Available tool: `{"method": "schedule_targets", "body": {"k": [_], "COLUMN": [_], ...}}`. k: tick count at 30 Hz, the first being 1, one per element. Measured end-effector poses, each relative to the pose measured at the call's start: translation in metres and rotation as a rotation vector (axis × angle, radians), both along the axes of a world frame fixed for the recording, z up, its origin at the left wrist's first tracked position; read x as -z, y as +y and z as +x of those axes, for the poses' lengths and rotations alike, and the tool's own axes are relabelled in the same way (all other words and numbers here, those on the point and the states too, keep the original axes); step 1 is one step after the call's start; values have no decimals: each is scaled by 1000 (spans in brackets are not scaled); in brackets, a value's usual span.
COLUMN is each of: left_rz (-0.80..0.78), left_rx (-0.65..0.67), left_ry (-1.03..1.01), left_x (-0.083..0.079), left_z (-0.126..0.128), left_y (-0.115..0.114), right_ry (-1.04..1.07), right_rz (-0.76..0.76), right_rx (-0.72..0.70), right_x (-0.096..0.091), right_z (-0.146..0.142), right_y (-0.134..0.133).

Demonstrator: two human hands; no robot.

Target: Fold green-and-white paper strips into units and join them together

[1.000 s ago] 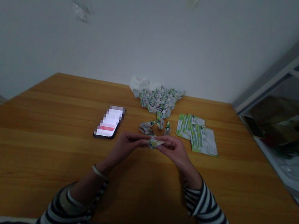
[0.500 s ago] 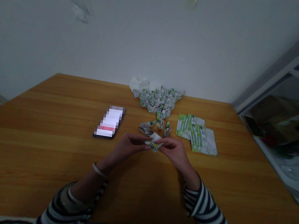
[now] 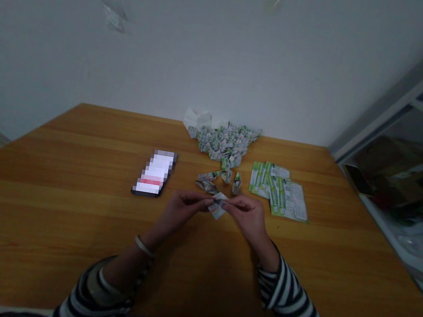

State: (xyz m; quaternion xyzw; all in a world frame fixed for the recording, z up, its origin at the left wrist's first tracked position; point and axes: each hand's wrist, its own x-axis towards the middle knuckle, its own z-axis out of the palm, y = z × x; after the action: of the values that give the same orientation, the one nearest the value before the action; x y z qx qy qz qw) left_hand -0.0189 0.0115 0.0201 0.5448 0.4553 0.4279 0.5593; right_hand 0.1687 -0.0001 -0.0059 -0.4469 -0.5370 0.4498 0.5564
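Note:
A small folded piece of green-and-white printed paper (image 3: 218,205) is pinched between both my hands just above the wooden table (image 3: 66,210). My left hand (image 3: 181,210) grips its left side with closed fingers. My right hand (image 3: 247,215) grips its right side the same way. Beyond the hands lie a few loose folded paper pieces (image 3: 218,179), and farther back a heap of several folded pieces (image 3: 225,141). A fanned stack of flat green-and-white paper strips (image 3: 280,195) lies to the right.
A phone (image 3: 155,173) with a lit screen lies on the table left of my hands. A white crumpled wrapper (image 3: 197,118) sits behind the heap by the wall. A shelf frame with clutter (image 3: 405,173) stands at the right.
The folded paper has turned between my fingers, its lower tip now pointing down toward me. Both hands shifted slightly but keep their grip.

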Motion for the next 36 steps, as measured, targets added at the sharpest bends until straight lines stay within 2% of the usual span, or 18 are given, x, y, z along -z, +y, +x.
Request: {"method": "schedule_targets", "body": {"k": [5,9,15,20,25,27,31,34,36], "left_rz": [-25,-70,-128,-119,-109,-114,-63,-7,-10], "left_rx": [-128,-201,-243,-195,-187,-142,4,34,40], "left_ry": [-69,-116,-208,-248,-214,-199,-54,28,14], "left_x": [2,6,8,9,15,16,15,14,15], "left_z": [11,16,21,23,22,20,13,10,9], "left_y": [-5,-7,-8,-10,-9,-7,0,2,1], "right_ry": [18,77,194,254,276,237,50,-102,-82], "right_rz": [19,2,-76,-56,-66,-73,-51,-13,-16], "right_rx": [116,157,181,245,224,208,122,36,-36], "right_x": [-1,-2,0,0,3,4,5,5,6], "right_z": [-9,-16,-24,-31,-31,-29,-23,-22,-22], "right_y": [0,-1,-2,-3,-3,-3,-3,-3,-3]}}
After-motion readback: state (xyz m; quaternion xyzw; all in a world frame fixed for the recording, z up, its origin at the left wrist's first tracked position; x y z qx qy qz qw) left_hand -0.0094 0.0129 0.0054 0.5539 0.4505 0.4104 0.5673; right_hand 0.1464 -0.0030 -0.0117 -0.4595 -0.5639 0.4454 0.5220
